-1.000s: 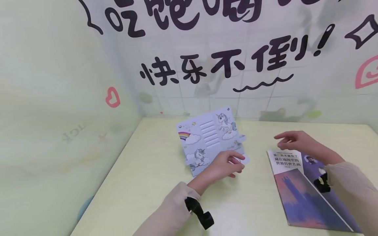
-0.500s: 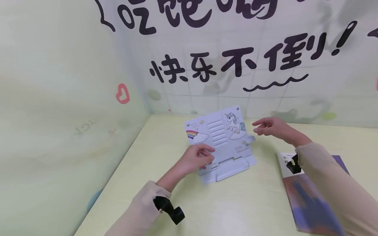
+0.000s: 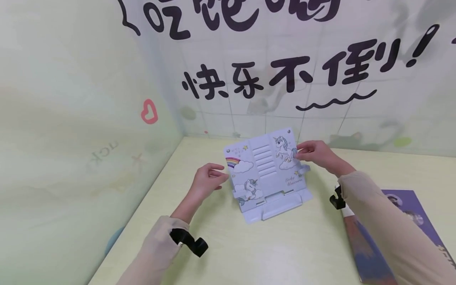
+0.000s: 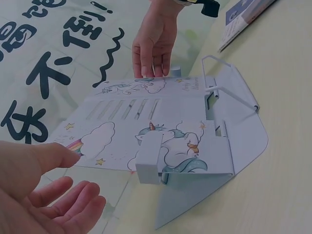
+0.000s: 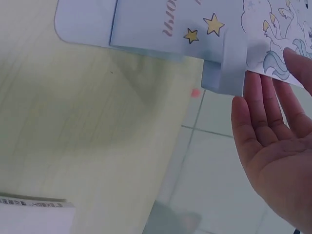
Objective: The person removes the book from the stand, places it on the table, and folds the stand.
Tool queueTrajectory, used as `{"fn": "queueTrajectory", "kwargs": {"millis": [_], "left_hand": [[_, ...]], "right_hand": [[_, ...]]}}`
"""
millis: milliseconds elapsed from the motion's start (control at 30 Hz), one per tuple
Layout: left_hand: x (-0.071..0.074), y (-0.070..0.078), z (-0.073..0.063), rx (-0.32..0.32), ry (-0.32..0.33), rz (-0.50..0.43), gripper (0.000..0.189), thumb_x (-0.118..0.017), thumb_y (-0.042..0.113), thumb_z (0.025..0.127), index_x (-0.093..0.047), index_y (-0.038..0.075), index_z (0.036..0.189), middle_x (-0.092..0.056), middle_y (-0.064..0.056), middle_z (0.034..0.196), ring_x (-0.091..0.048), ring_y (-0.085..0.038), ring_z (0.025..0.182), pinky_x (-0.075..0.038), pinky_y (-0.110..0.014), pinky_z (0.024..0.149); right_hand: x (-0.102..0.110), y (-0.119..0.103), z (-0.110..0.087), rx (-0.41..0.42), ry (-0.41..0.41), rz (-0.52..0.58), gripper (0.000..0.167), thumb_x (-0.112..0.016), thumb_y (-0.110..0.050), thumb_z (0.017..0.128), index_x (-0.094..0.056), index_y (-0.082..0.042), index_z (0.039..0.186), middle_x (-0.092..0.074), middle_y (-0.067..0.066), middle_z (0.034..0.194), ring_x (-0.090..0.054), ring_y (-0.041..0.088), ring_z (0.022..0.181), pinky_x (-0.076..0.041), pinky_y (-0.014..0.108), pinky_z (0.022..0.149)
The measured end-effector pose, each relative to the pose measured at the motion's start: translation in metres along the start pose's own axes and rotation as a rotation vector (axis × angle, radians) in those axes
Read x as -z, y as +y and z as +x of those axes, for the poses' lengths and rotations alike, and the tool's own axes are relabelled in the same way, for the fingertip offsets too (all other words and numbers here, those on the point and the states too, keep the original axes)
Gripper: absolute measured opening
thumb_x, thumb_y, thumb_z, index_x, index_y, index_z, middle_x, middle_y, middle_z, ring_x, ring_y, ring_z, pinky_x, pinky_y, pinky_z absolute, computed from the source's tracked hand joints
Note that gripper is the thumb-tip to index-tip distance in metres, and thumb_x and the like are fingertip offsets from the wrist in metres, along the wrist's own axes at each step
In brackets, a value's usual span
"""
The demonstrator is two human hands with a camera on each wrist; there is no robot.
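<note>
A pale lilac book stand (image 3: 265, 162) with unicorn, rainbow and star prints stands tilted back on the table, its ledge toward me. My right hand (image 3: 317, 156) pinches its right edge, thumb in front over the unicorn's tail and fingers behind the panel; the right wrist view shows the fingertips hidden there. At the opposite side, my left hand (image 3: 208, 180) is beside the left edge with loosely bent fingers. In the left wrist view its thumb (image 4: 61, 157) overlaps the panel corner, and the other fingers (image 4: 83, 200) are spread below the panel.
A purple and blue book (image 3: 409, 213) lies on the table at the right, partly under my right sleeve (image 3: 381, 225). A wall sheet (image 3: 263, 107) with large black lettering rises behind the table (image 3: 285, 253), and another wall (image 3: 71, 158) borders the left.
My left hand has moved left from in front of the book stand to its left side. The right hand has come over from above the book to the stand's right edge.
</note>
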State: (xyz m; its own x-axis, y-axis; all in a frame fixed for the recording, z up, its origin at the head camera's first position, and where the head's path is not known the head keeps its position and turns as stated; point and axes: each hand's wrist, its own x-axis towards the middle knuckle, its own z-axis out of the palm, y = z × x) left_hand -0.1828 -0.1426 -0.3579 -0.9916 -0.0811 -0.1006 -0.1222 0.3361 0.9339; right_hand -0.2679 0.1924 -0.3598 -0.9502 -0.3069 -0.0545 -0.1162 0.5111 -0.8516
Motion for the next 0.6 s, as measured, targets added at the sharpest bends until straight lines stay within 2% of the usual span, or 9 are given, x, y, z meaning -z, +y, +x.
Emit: {"fn": "queueTrajectory", "kwargs": {"millis": [67,233,400,600], "left_hand": [[-0.006,-0.001,0.003,-0.003,-0.002,-0.018,0.033,-0.07,0.009,0.081,-0.058,0.002,0.111,-0.061,-0.013,0.094,-0.06,-0.023,0.084,-0.055,-0.031,0.067],[-0.014,-0.001,0.006,-0.032,0.002,-0.061,0.026,-0.064,0.004,0.084,-0.057,-0.001,0.108,-0.061,-0.013,0.09,-0.062,-0.029,0.084,-0.055,-0.035,0.07],[-0.017,-0.003,0.008,-0.047,0.016,-0.098,0.021,-0.062,0.001,0.085,-0.057,-0.003,0.104,-0.06,-0.012,0.086,-0.062,-0.031,0.08,-0.054,-0.039,0.072],[-0.024,-0.003,0.01,-0.049,-0.009,-0.177,0.019,-0.055,-0.008,0.086,-0.05,-0.007,0.103,-0.053,-0.011,0.084,-0.054,-0.016,0.069,-0.053,-0.039,0.075]], "right_hand": [[-0.003,0.002,0.001,0.002,0.027,0.015,0.047,-0.066,-0.018,0.085,-0.051,0.009,0.121,-0.061,0.016,0.1,-0.056,0.018,0.087,-0.043,0.036,0.086],[-0.01,0.003,0.002,-0.002,0.075,0.064,0.042,-0.065,-0.009,0.084,-0.052,0.011,0.118,-0.064,0.011,0.093,-0.056,0.005,0.077,-0.043,0.034,0.086],[-0.012,0.002,0.005,-0.013,0.099,0.066,0.037,-0.064,-0.005,0.084,-0.053,0.012,0.115,-0.064,0.009,0.088,-0.056,0.007,0.076,-0.043,0.035,0.087],[-0.01,-0.001,0.007,-0.026,0.114,0.027,0.036,-0.064,-0.004,0.084,-0.054,0.011,0.115,-0.062,0.013,0.092,-0.055,0.011,0.079,-0.043,0.03,0.081]]}}
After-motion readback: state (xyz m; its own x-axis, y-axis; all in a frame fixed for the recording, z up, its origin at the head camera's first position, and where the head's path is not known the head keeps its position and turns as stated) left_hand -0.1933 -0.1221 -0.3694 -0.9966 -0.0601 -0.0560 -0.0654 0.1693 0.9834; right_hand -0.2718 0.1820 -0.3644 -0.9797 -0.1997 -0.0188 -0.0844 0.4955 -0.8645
